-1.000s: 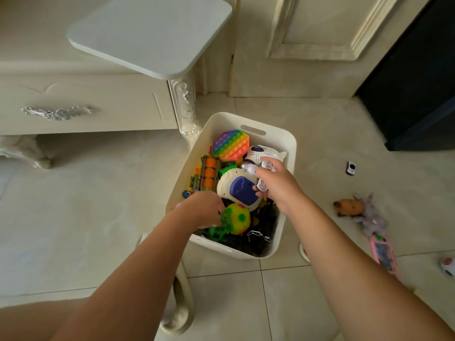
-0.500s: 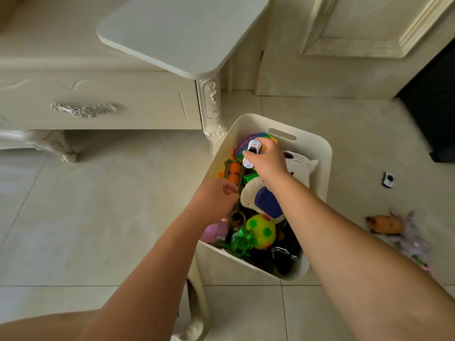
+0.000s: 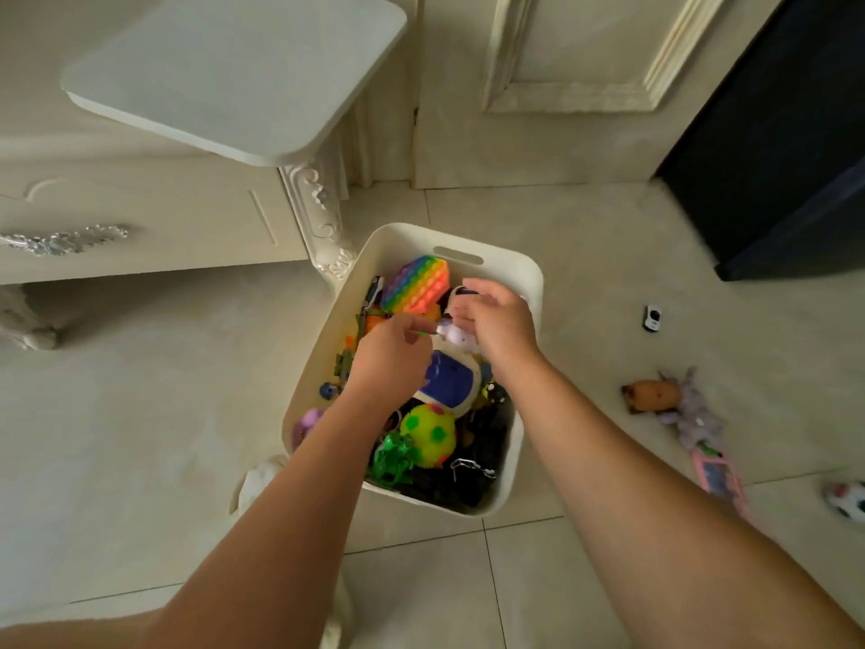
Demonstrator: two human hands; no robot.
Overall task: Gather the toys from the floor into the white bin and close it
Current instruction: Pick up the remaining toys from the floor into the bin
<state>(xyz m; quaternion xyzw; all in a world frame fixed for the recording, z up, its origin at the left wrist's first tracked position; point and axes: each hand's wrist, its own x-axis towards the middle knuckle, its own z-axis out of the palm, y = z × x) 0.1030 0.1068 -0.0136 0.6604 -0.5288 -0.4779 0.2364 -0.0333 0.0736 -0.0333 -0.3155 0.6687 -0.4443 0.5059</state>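
Two bare hands work over one lidless white bin (image 3: 529,292) on the tiled floor (image 3: 140,414): the left hand (image 3: 391,356) pinches a small white figure (image 3: 455,337), the right hand (image 3: 498,320) hovers, fingers loosely spread. Five toys lie on the floor to the bin's right.

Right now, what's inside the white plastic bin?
The white plastic bin holds a rainbow pop-it toy, a yellow ball with green spots, a white-and-blue toy and green plastic figures. Both hands hide the toys underneath.

Cream cabinet (image 3: 140,217) with ornate silver handle (image 3: 61,241); panelled door (image 3: 538,86); dark furniture (image 3: 786,147), possibly sofa; tiled floor (image 3: 140,414).
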